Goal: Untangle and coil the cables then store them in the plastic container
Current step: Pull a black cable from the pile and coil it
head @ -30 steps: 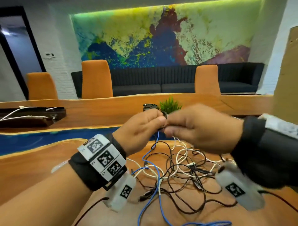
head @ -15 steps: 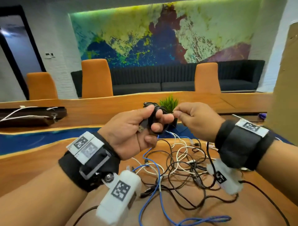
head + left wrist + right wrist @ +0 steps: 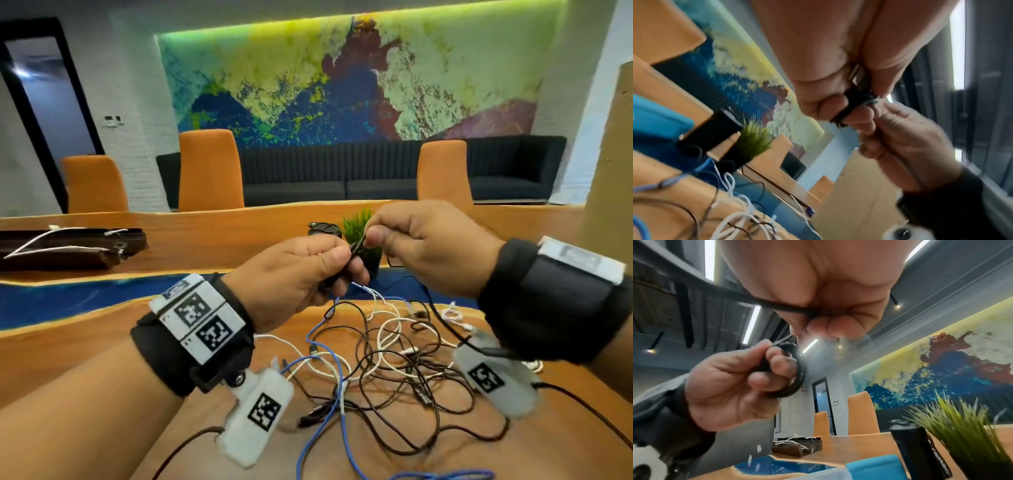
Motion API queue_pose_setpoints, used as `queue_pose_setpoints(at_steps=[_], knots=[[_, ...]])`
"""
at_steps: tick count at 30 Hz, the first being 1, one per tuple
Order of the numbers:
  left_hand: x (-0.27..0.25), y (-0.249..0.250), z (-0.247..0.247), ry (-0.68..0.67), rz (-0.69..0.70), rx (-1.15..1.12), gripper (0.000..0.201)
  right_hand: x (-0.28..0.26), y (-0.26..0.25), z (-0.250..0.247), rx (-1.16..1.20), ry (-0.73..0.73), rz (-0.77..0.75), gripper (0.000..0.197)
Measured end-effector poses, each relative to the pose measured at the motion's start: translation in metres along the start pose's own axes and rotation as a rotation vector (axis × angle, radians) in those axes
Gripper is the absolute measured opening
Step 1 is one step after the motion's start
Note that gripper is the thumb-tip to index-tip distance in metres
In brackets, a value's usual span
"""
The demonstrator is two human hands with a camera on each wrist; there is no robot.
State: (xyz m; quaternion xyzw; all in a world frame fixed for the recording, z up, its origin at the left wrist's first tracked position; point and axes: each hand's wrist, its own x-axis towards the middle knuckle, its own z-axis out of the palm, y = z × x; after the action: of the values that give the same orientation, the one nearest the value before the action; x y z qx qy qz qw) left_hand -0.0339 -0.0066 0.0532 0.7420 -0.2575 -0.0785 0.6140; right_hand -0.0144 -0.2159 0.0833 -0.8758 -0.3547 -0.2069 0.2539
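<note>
A small black cable coil [image 3: 795,381] is wound round the fingers of my left hand [image 3: 346,263], which grips it above the table. My right hand [image 3: 368,238] pinches the loose end of that black cable [image 3: 777,305] just above the left fingers. Both hands also show in the left wrist view, pressed together at the coil [image 3: 855,104]. Below them a tangle of black, white and blue cables [image 3: 394,359] lies on the wooden table [image 3: 85,342]. A clear plastic rim [image 3: 828,472] with a blue piece beside it shows at the bottom of the right wrist view.
A green potted plant [image 3: 358,226] and a black cylinder [image 3: 323,229] stand just behind my hands. A dark case with white cables [image 3: 68,246] lies at the far left. Cardboard [image 3: 609,171] rises at the right edge. Orange chairs line the far side.
My left hand has turned from palm-up to knuckles-up with the coil in it. My right hand has moved left and up and meets the left fingers again with the cable end.
</note>
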Motion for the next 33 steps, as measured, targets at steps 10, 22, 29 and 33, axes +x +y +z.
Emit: queue_pose_setpoints(at_steps=[10,22,29,33], knots=[[0.006,0.012,0.011,0.120,-0.140,-0.373,0.015,-0.003,-0.008,0.017,0.317,0.001,0.029,0.018],[0.008,-0.002,0.008,0.465,0.182,0.591,0.014,0.004,-0.013,0.032,-0.045,0.243,0.096,0.021],[0.010,0.012,-0.006,0.449,0.138,0.532,0.010,0.000,-0.016,0.035,0.051,0.225,0.080,0.020],[0.013,0.017,-0.024,0.573,0.141,0.544,0.008,-0.007,-0.008,0.029,0.263,-0.015,0.201,0.020]])
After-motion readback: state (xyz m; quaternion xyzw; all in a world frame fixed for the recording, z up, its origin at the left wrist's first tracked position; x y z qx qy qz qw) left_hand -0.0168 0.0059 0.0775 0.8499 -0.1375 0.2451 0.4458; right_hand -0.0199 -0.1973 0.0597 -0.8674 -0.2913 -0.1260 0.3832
